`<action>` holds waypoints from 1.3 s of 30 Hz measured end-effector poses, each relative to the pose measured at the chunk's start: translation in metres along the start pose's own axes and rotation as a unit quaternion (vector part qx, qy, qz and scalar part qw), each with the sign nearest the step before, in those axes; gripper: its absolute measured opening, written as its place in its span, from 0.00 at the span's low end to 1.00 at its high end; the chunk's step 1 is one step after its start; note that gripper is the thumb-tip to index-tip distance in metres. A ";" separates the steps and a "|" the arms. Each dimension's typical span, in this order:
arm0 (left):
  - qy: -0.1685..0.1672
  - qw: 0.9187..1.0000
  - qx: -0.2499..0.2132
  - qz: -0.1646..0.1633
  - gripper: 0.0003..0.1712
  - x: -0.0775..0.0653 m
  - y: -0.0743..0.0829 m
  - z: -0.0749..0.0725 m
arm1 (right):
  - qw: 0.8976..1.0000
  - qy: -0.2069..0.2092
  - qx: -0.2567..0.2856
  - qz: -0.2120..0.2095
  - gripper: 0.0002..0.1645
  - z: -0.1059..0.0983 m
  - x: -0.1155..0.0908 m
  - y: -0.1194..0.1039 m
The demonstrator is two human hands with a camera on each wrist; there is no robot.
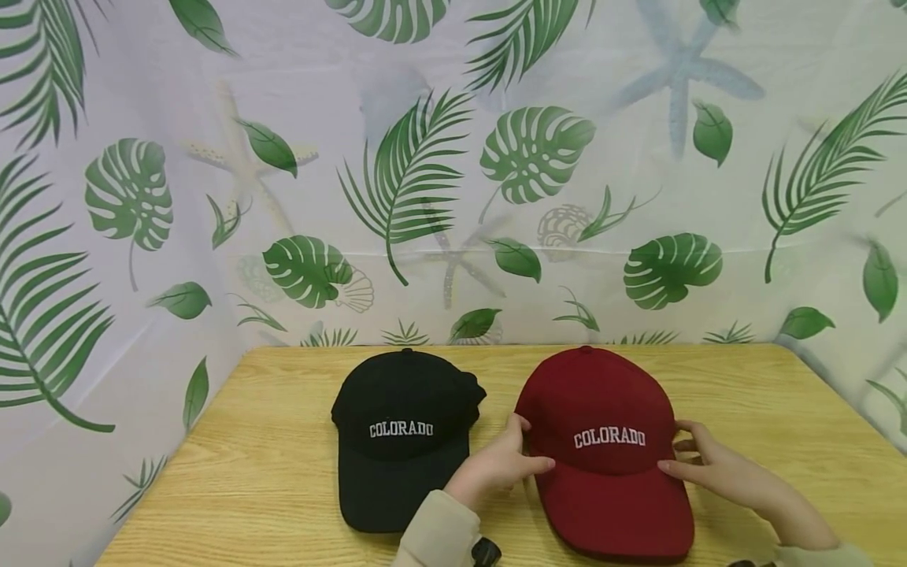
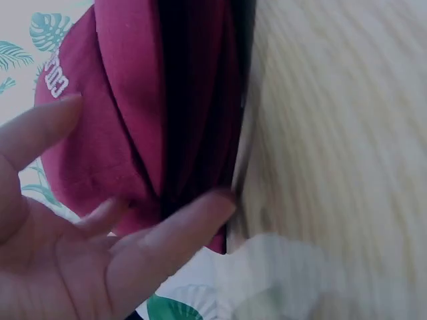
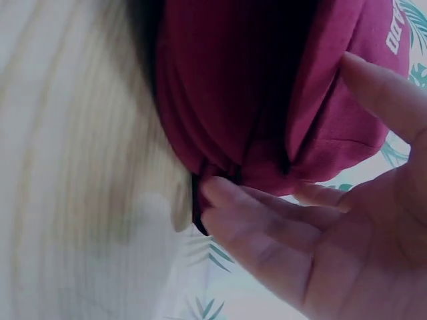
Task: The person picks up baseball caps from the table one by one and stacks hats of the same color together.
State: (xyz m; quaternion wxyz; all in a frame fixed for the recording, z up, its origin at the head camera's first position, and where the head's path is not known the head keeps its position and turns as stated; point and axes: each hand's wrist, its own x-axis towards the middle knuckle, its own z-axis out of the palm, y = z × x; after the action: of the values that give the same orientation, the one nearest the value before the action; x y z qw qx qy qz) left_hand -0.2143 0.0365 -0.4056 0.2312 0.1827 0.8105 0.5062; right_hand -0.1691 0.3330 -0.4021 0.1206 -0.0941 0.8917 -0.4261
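Observation:
A red cap (image 1: 598, 402) with white COLORADO lettering sits on the table, its brim toward me. My left hand (image 1: 492, 463) is at its left side, thumb at the front where crown meets brim. On the opposite side my right hand (image 1: 723, 468) mirrors this, its thumb at the brim seam. In the left wrist view the fingers (image 2: 180, 240) are spread and fairly straight along the cap's lower edge. The right wrist view shows the fingertips (image 3: 217, 193) at the cap's back lower edge, with a gap between palm and cap.
A black cap (image 1: 404, 394), also lettered COLORADO, lies left of the red one, brim toward me; my left forearm passes close to its brim. Under both is a wood-grain table (image 1: 248, 457). A leaf-patterned cloth (image 1: 439, 173) hangs behind and at the sides.

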 end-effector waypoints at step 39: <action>-0.026 0.998 0.048 -0.018 0.40 0.008 0.001 0.002 | 0.999 -0.017 0.026 0.014 0.46 -0.003 0.012 -0.002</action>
State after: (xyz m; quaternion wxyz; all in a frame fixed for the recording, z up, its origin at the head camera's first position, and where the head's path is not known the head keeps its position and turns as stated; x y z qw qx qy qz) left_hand -0.2195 0.0427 -0.4071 0.2523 0.1924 0.8305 0.4579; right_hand -0.1813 0.3307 -0.4008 0.1441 -0.0857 0.8793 -0.4457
